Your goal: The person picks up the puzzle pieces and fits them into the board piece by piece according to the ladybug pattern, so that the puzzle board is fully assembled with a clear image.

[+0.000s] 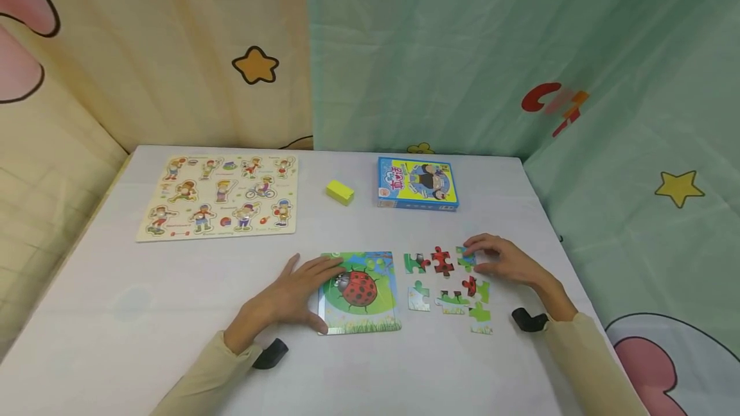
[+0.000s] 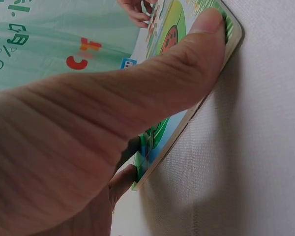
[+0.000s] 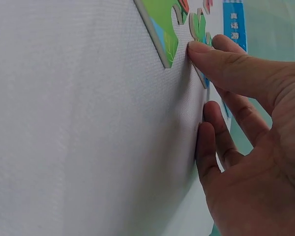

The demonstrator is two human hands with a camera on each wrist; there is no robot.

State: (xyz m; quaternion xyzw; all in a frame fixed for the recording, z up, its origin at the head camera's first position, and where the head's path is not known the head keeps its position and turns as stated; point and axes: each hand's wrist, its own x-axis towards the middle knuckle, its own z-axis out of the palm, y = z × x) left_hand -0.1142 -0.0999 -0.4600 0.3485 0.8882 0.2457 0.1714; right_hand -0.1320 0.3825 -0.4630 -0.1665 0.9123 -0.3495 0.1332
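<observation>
A ladybug puzzle board (image 1: 378, 303) lies flat in front of the person. The left hand (image 1: 291, 294) rests spread along its left side, fingers straight on the upper edge and thumb (image 2: 209, 29) on the near corner. To the right lie several loose jigsaw pieces, among them a red one (image 1: 442, 262) and a green-white one (image 1: 419, 297). The right hand (image 1: 503, 260) is at the far right piece (image 1: 462, 257), blue and green, with thumb (image 3: 200, 48) and index finger at its edges; it appears to pinch it on the table.
A wooden peg board with sports figures (image 1: 216, 196) lies at the back left. A yellow block (image 1: 340, 192) and a blue card box (image 1: 417, 183) are at the back. Curtains (image 1: 416, 50) stand behind the white table (image 1: 173, 294).
</observation>
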